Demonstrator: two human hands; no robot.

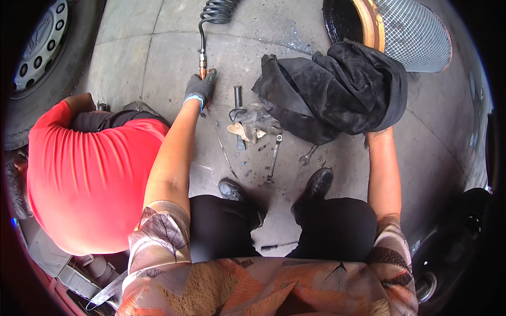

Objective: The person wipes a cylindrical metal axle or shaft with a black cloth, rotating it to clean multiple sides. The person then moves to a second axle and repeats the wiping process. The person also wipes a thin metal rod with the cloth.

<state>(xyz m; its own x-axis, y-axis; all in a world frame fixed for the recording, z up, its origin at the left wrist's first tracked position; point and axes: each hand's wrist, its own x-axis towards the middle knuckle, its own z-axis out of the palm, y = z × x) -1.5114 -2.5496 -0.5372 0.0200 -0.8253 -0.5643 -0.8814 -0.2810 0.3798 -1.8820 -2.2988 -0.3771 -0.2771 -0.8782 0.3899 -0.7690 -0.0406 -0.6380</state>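
My left hand [198, 88], in a dark grey glove, is closed around an air blow gun [203, 73]. A black coiled hose [216, 11] joins it by a brass-coloured fitting, and a long thin nozzle [220, 141] slants down from the hand toward my feet. Over on the right, my right hand [375, 135] is mostly covered by a large bunched black cloth [348, 87], which rests over it; its fingers are hidden. Between the hands, a tool with a black handle [238, 97] lies partly beneath crumpled grey gloves or rags [258, 119].
A ring wrench [274, 158] and another wrench [309, 155] lie on the concrete before my shoes. A mesh-covered cylindrical filter [419, 34] lies at the far right. On the left, a person in a red shirt [95, 184] crouches beside a truck wheel [39, 47].
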